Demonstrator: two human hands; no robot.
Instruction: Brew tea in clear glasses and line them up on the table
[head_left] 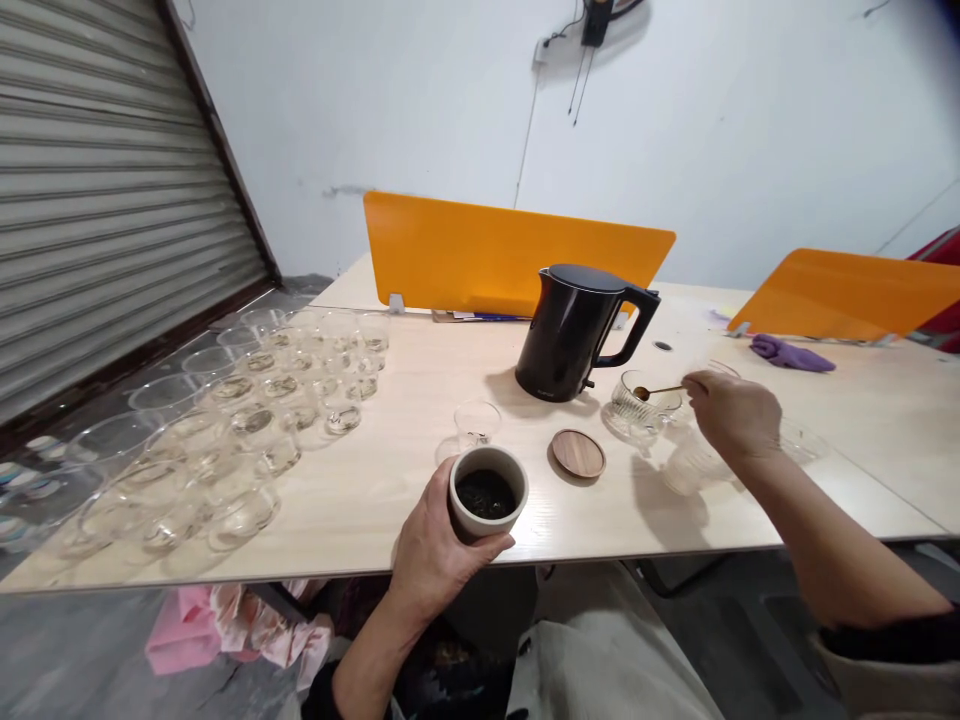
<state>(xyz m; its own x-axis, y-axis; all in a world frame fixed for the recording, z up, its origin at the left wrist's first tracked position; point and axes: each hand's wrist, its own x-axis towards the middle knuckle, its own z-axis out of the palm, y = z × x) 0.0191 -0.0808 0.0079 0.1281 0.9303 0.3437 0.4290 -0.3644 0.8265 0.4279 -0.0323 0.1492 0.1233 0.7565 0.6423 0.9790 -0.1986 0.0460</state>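
Looking down through the head camera from afar, I see a long pale wood-grain table (375, 510) with a metal roller shutter (97, 190) off to the left and an orange divider panel (510, 255) along its far side. Rows of clear drinking glasses (285, 420) crowd the left end, and a black electric kettle (570, 335) stands mid-table. Nearest the right hand (731, 415) is a ribbed glass cup (637, 400), and a round wooden lid (577, 453) lies flat between it and the left hand (431, 545). That left hand is closed around a ceramic cup (489, 490) at the near edge, holding dark loose contents (486, 493). The right hand pinches a small gold spoon (660, 392), its bowl at the ribbed glass cup's rim.
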